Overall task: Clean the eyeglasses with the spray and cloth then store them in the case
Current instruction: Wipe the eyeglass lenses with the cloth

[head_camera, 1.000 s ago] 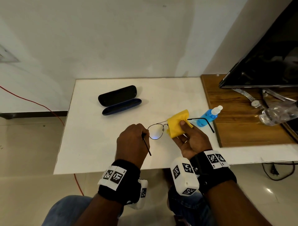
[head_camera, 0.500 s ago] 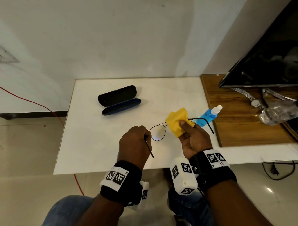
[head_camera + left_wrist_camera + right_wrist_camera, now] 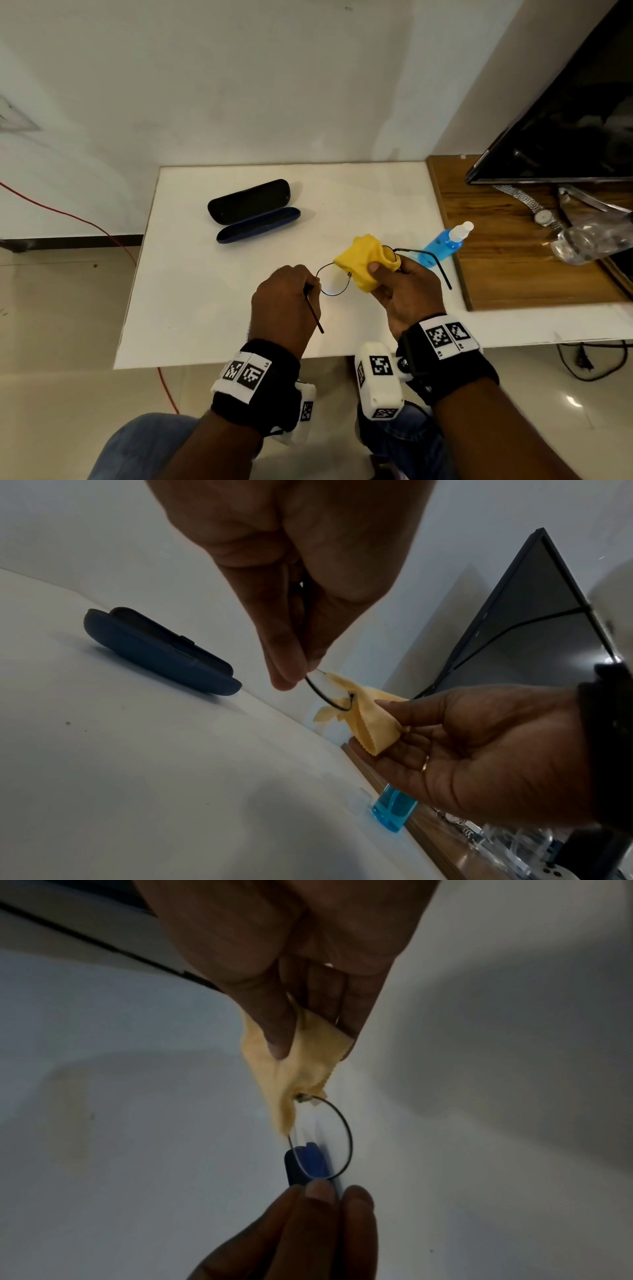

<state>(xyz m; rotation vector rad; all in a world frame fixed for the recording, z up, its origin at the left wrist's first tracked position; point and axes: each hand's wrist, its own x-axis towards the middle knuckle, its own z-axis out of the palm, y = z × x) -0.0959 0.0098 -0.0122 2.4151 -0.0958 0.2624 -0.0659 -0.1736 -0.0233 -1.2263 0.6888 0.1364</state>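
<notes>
The person is midway through the wiping step, judging by how things lie. The left hand (image 3: 286, 298) is pinching the wire-rimmed eyeglasses (image 3: 334, 279) at the outer edge of one lens, its grip narrow on the frame, with a temple arm sticking back past the knuckles toward the wrist. The right hand (image 3: 407, 291) is holding the yellow microfibre cloth (image 3: 364, 263) bunched over the other lens, thumb pressing on the near face and fingers behind, so that lens is being rubbed inside the fold while the bare lens is sitting between the two grips. The glasses are being held just above the white counter (image 3: 212, 308). The blue spray bottle (image 3: 445, 241) is lying beyond the right grip near the counter's edge, untouched now, which suggests spraying is already done, though no droplets can be made out. The eyeglass case (image 3: 253, 210) is lying open well beyond the left grip, with nothing in it. Finishing the lenses, folding the temples and storing the glasses are still waiting.
</notes>
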